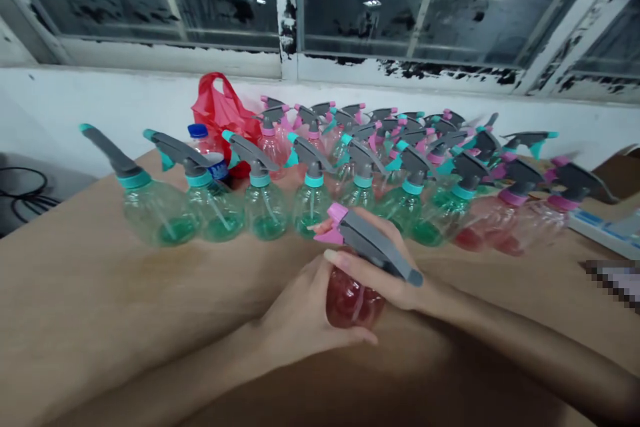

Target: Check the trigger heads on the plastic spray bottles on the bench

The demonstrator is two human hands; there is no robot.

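Between my two hands is a pink spray bottle [353,300] with a grey and pink trigger head, tilted above the near part of the table. My left hand [305,310] wraps round the bottle's body from the left, thumb and fingers on either side. Around the neck, just under the spray head, my right hand [395,267] is closed; some of its fingers are hidden behind the head. A green spray bottle [313,207] with a turquoise collar stands just behind my hands, in a front row of similar ones.
Several more spray bottles [270,147], pink and green, crowd the back of the wooden table [100,280]. A red plastic bag [225,110] and a blue-capped drink bottle [197,132] stand behind the row. At right lies a cardboard box [620,173]; black cables [30,193] hang at left.
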